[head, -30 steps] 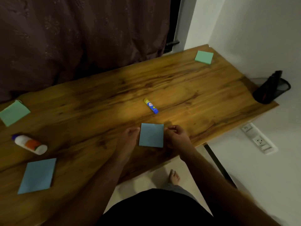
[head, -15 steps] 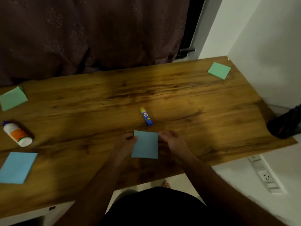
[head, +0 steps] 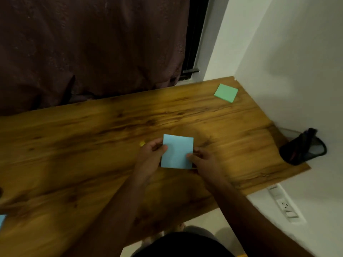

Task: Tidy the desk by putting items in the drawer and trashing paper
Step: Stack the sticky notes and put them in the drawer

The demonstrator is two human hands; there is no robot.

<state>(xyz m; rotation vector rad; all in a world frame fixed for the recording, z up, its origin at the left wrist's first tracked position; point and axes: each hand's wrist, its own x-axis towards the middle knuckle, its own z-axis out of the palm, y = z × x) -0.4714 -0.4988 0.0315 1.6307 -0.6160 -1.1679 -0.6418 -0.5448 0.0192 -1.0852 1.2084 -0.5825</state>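
Near edge, far left: a blue sheet (head: 2,220) — only a sliver shows, the rest cut off by the frame. Over the wooden desk (head: 74,145), mid-right, the blue paper (head: 177,151) is held by both hands: left hand (head: 151,157) pinches its left edge, thumb on top; right hand (head: 203,161) pinches the lower right edge, fingers behind hidden. Just left of the left hand a small yellow tip (head: 142,144) shows — remainder hidden. Right edge: dark mesh bin (head: 304,148), contents indistinct. Far right corner: green note pad (head: 226,93) lying flat.
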